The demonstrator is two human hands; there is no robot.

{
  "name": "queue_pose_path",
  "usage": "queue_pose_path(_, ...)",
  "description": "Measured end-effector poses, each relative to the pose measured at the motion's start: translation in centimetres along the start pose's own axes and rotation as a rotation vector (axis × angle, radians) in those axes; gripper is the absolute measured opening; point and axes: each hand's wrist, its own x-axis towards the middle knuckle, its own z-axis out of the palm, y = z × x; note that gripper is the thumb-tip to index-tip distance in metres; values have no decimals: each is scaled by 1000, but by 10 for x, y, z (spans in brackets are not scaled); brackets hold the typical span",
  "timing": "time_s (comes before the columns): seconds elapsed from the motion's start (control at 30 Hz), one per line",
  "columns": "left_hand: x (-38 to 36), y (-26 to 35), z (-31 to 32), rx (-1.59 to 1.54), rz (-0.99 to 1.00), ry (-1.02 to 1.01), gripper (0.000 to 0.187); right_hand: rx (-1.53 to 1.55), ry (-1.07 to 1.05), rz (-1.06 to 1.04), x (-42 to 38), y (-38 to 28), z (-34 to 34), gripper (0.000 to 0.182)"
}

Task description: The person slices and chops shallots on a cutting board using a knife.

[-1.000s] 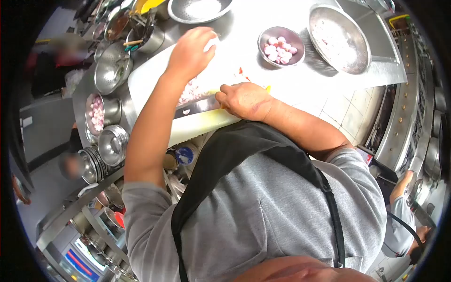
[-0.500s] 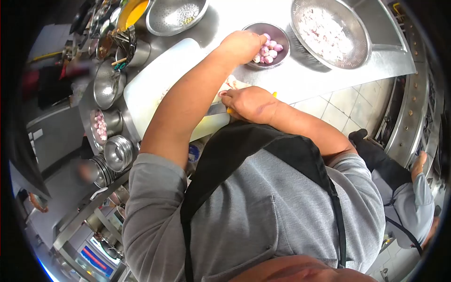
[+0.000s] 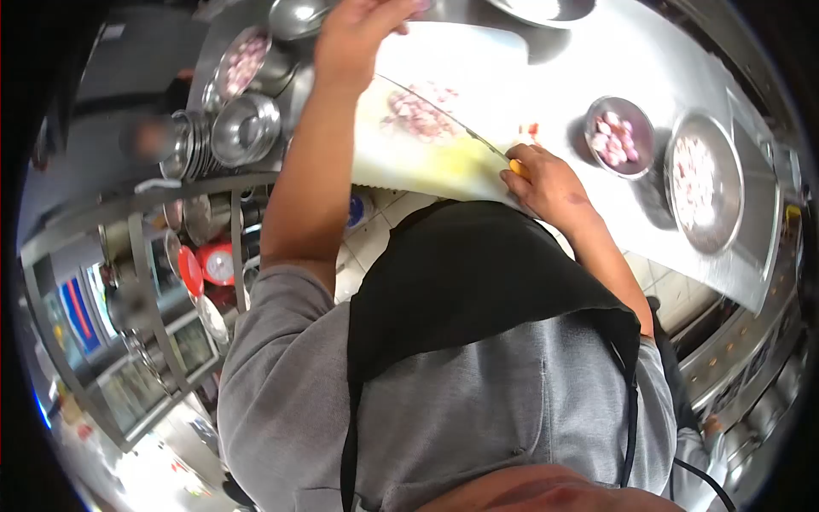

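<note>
My right hand [image 3: 550,188] is closed around the yellow handle of a knife [image 3: 465,128], whose blade points up and left across the white cutting board [image 3: 388,166]. Chopped shallots [image 3: 422,115] lie on the board beneath and beside the blade. Past the board's left end, my left hand [image 3: 351,43] is raised at the top edge of the view. Its fingers pinch a small purplish piece that looks like a shallot [image 3: 421,5], partly cut off by the frame. Whole peeled shallots [image 3: 614,141] fill part of a metal bowl [image 3: 643,136] right of the board.
A large metal colander [image 3: 728,192] with pale pieces stands at the far right of the steel table [image 3: 572,90]. At the left are a pot of shallots [image 3: 246,64] and stacked metal bowls [image 3: 247,128]. Another person [image 3: 708,444] is at the lower right.
My left hand has left the bowl of shallots and swung up and left with a small piece. The view has turned, showing more of the board and knife, still in my right hand.
</note>
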Motion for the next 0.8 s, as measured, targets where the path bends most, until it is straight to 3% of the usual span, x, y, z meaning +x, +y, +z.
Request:
queue_pose_path(0.03,-19,11,-29,-94,-76,29,25,29,-64,3,9,-13,2,29)
queue_pose_path(0.13,-68,17,-87,-12,-20,197,34,60,-217,-16,33,-49,18,30)
queue_pose_path(0.17,-88,15,-100,94,-86,230,34,79,-289,-25,39,-59,24,31)
queue_pose_path(0.33,-158,-43,-125,254,-285,296,33,153,-398,21,55,-71,55,38)
queue_pose_path(0.4,-172,-70,-121,321,-302,264,34,171,-398,292,53,-84,51,41)
queue_pose_path(0.43,-177,-81,-116,308,-249,257,29,156,-405,292,50,-84,53,41)
queue_pose_path(0.53,-178,-81,-112,511,-172,193,22,-24,-115,204,41,-74,61,36)
queue_pose_path(0.6,-175,-88,-117,808,69,87,20,-87,-90,177,34,-80,61,34)
queue_pose_path(0.7,-173,-100,-123,829,192,80,19,-170,-59,130,22,-93,64,33)
queue_pose_path(0.8,-175,-104,-125,794,196,92,19,-197,-63,113,10,-102,65,31)
